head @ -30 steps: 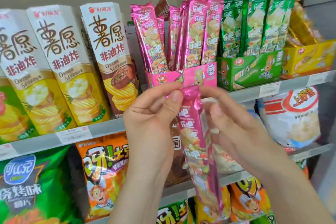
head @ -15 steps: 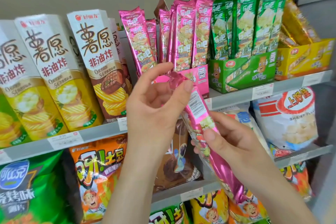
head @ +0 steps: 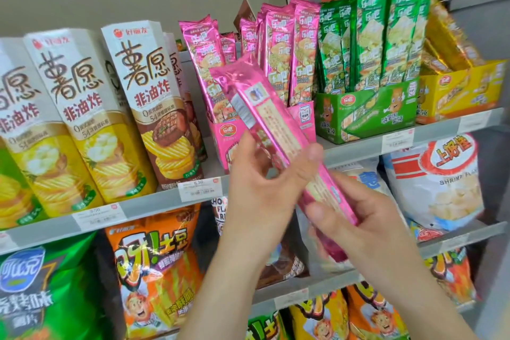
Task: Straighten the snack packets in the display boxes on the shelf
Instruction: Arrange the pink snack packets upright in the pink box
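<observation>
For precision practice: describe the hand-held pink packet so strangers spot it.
Find the pink display box on the upper shelf. Before it, the left hand and right hand hold one pink packet. Unlike boxed packets, it tilts, back label showing.

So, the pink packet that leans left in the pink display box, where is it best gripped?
Probably the upper end of the leaning pink packet, pinched from the front: it stands free above the pink display box and tilts away from neighbours; its lower part is hidden.
</observation>
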The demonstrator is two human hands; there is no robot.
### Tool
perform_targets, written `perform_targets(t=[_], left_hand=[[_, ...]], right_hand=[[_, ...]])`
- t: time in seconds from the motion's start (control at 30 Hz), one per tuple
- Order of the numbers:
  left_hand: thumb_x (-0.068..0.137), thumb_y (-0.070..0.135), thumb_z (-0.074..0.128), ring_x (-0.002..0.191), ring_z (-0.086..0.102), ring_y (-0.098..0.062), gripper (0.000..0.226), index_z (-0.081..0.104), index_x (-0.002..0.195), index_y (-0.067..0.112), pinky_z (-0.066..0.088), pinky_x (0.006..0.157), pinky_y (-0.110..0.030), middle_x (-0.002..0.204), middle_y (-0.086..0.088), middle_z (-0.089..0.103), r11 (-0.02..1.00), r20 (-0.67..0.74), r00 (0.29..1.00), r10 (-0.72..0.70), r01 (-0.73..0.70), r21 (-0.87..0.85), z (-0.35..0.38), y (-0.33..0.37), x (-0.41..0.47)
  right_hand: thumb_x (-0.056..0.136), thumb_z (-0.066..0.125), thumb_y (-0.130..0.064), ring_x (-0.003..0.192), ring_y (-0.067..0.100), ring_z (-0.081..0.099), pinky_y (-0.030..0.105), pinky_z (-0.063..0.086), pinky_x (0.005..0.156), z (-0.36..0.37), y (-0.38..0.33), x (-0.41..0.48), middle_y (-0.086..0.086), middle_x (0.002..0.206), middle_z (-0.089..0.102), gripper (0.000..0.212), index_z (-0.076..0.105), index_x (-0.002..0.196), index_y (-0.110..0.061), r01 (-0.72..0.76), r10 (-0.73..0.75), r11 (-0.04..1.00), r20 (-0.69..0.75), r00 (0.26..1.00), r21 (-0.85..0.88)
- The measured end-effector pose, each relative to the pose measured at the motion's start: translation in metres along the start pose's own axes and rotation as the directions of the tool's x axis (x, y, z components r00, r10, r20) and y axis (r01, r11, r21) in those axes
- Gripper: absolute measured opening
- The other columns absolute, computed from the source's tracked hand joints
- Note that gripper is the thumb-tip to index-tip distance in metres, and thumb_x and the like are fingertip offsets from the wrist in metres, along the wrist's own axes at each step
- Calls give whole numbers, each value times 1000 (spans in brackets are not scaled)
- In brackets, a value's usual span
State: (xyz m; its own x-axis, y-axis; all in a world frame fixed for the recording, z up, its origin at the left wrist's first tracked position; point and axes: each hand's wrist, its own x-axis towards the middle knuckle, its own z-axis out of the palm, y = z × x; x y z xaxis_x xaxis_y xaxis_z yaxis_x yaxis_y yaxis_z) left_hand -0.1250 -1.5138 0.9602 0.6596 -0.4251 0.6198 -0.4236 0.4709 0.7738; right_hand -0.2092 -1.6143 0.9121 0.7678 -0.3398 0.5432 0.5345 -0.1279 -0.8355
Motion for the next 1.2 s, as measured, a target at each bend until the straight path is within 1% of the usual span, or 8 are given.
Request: perform_targets(t=[0.1, 0.17, 0.5, 0.63, 0.8, 0.93, 1.03, 1.2], left_hand=[[76, 23, 79, 91, 70, -15, 42, 60, 112, 12, 55, 76, -26, 98, 1, 74, 1000, -45, 999, -6, 5, -9, 2, -2, -4], [76, 20, 78, 88, 71, -13, 39, 62, 110, 13, 55, 74, -24, 95, 2, 75, 998, -76, 997, 9, -14, -64, -5, 2, 2], [75, 18, 73, 74, 67, -13, 40, 62, 113, 11, 56, 65, -29, 86, 0, 73, 954, -76, 997, -29, 5, -299, -14, 7, 16], [80, 14, 64, 75, 63, -18, 38, 58, 117, 7, 55, 68, -32, 88, -4, 69, 937, -34, 998, -59, 44, -346, -16, 6, 18], [84, 17, 64, 82, 62, -14, 27, 62, 111, 14, 52, 75, -30, 92, 3, 68, 977, 99, 995, -31, 51, -206, -18, 10, 17], [71, 32, 82, 91, 65, -10, 47, 60, 112, 28, 52, 80, -21, 95, 9, 72, 983, 170, 985, 9, -39, 178, -11, 8, 6], [71, 18, 82, 89, 71, -15, 47, 59, 111, 25, 57, 77, -26, 95, 2, 75, 991, 107, 994, 2, -16, 129, -12, 5, 2], [81, 7, 67, 93, 72, -24, 44, 55, 123, 16, 58, 82, -38, 101, -8, 75, 999, 74, 997, -31, 33, -20, -12, 6, 4]], right_hand=[[68, 76, -59, 64, 3, 63, 16, 49, 58, 6, -2, -2, -11, 86, 71, 55, 63, 120, -46, 76, -77, 990, 0, 997, -115], [68, 76, -61, 72, 8, 68, 19, 53, 63, 3, 0, -4, -3, 96, 73, 59, 64, 122, -44, 36, -36, 999, 66, 997, 3], [75, 78, -44, 85, 23, 73, 26, 57, 74, -1, 9, -1, 9, 99, 75, 46, 73, 114, -21, -98, 55, 924, 125, 991, 370], [77, 75, -50, 85, 29, 72, 31, 58, 75, -6, 11, -2, 31, 105, 67, 54, 72, 114, -12, -156, 77, 862, 179, 981, 483], [62, 89, -38, 94, 32, 72, 31, 57, 80, -5, 13, 0, 16, 110, 72, 59, 72, 115, -16, -115, 95, 872, 65, 993, 476], [57, 90, -19, 103, 24, 70, 24, 56, 82, 3, 5, 2, 9, 110, 74, 55, 75, 109, -18, 14, 25, 947, -118, 993, 321], [51, 83, -12, 95, 11, 72, 14, 54, 76, 12, 2, -1, -5, 101, 76, 65, 69, 114, -23, 122, -80, 983, -275, 958, 139], [62, 89, -31, 95, -7, 67, 9, 50, 82, 24, 14, -3, -35, 103, 67, 73, 56, 119, -61, 212, -349, 911, -388, 853, -353]])
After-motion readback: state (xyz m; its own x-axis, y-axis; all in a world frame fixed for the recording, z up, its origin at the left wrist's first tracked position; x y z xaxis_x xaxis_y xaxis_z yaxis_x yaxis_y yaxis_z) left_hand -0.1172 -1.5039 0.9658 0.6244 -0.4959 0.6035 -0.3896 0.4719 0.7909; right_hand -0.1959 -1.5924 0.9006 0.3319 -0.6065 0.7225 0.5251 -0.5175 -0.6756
